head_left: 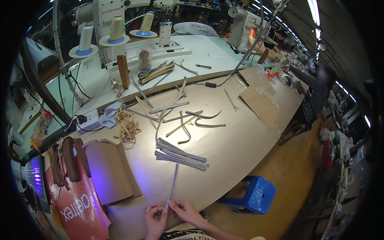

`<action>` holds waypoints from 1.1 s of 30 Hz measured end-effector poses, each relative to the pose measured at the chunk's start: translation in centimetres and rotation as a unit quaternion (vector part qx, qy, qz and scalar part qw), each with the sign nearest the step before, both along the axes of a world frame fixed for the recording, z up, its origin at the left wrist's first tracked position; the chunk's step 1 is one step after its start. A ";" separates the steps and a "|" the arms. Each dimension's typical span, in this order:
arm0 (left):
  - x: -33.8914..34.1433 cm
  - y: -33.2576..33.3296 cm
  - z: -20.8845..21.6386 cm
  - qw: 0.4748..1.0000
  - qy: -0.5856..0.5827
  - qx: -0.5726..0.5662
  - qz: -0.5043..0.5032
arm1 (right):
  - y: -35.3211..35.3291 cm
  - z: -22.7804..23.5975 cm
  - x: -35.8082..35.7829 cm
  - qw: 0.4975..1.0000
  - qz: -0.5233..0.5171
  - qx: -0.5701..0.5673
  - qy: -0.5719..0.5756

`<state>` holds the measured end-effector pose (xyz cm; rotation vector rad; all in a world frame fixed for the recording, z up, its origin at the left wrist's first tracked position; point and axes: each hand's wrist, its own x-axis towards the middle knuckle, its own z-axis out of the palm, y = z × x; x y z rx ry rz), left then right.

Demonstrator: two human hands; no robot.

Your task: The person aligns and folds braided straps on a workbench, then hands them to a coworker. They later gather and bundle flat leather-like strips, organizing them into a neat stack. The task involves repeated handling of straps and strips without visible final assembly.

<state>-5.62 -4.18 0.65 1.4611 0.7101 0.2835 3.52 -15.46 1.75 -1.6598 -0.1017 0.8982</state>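
At the table's near edge, both my hands pinch the near end of a grey braided strap (174,183), which stretches away from me over the tabletop. My left hand (155,218) has thumb and fingers pressed together at that end, with a ring on one finger. Right beside it, my right hand (183,210) grips the same end between thumb and fingertips. Just beyond the strap's far end lies a stack of similar grey braided straps (182,155). Farther off, loose braided pieces (184,128) and a long pale braid (172,103) are scattered.
Brown paper sheets (108,172) and a red bag (78,200) lie at left, near a purple-lit lamp (36,176). Curled tan scraps (128,128) sit beyond. Thread cones (117,28) and sewing machines stand behind. A blue stool (256,196) is at right; a person in stripes (316,96) sits farther off.
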 end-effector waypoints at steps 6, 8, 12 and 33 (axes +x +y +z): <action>0.0 -0.8 0.1 0.999 -0.001 0.036 -0.033 | -2.1 0.1 0.0 0.993 0.069 -0.077 -0.062; 0.0 -1.1 -0.1 0.998 0.003 0.046 -0.045 | -2.2 0.1 -0.1 0.996 0.050 -0.054 -0.051; 0.1 -1.5 -0.2 0.994 -0.010 0.100 -0.052 | -2.2 -0.5 0.0 0.992 0.037 -0.077 -0.088; 6.3 -0.4 0.9 0.773 0.017 0.518 -0.365 | -4.5 3.1 7.9 0.792 0.207 -0.371 -0.438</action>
